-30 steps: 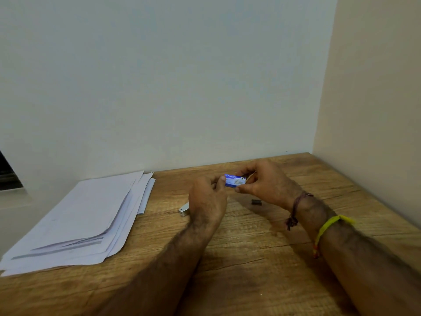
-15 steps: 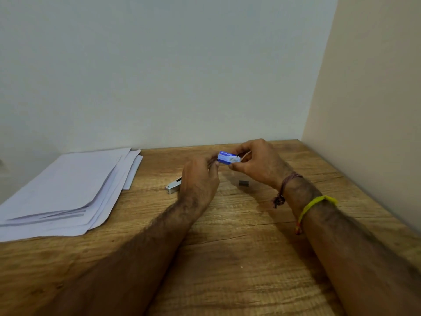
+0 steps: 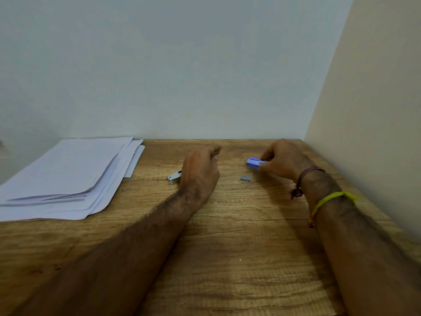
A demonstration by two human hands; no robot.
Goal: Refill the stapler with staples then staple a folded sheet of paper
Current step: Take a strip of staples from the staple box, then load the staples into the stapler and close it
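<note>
Staple box (image 3: 254,162) lengthwise left-right in right hand (image 3: 283,158)

The two hands, which were held close together around the blue box (image 3: 254,162) a moment ago, have been pulled apart, and the box is now kept only in the right hand (image 3: 282,160), away from the curled left hand (image 3: 200,169).

No legible text anywhere. Small blue-and-white staple box (image 3: 254,162), pinched in right hand (image 3: 283,159): print on top face, too blurred to read. Paper stack (image 3: 68,176): faint lines, unreadable.
</note>
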